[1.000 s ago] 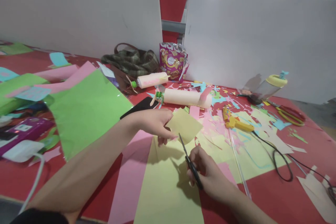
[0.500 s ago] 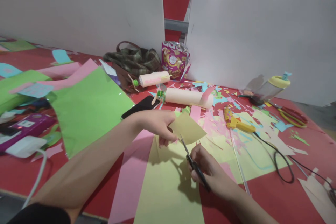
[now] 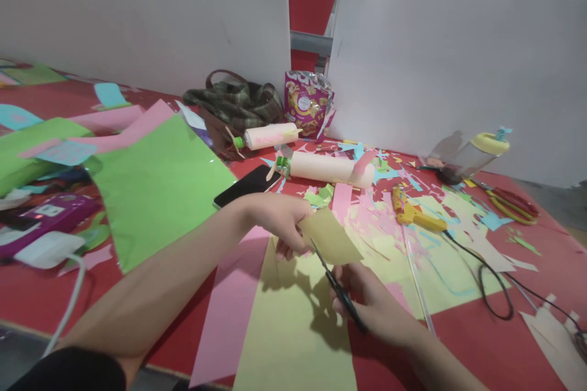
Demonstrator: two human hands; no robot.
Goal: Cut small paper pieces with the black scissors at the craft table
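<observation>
My left hand (image 3: 288, 226) pinches the left edge of a small piece of yellow paper (image 3: 332, 237), held above the table. My right hand (image 3: 364, 296) grips a pair of black-handled scissors (image 3: 342, 293), whose blades point up and left at the paper's lower left edge, close to my left fingers. Under both hands lies a larger sheet of yellow paper (image 3: 293, 342), with a strip of pink paper (image 3: 224, 317) beside it on the left. Part of my left fingers is hidden behind the paper.
Beyond my hands lie a paper-wrapped bottle (image 3: 325, 169), a smaller wrapped bottle (image 3: 270, 136) and a phone (image 3: 247, 185). A yellow glue gun (image 3: 417, 214) with a black cord rests among scraps at right. Green paper (image 3: 160, 189) covers the left; white boards (image 3: 458, 61) stand behind.
The small yellow paper has tilted and its right corner has dropped toward my right hand. The scissor blades have shifted slightly left along its edge. The view has moved a little.
</observation>
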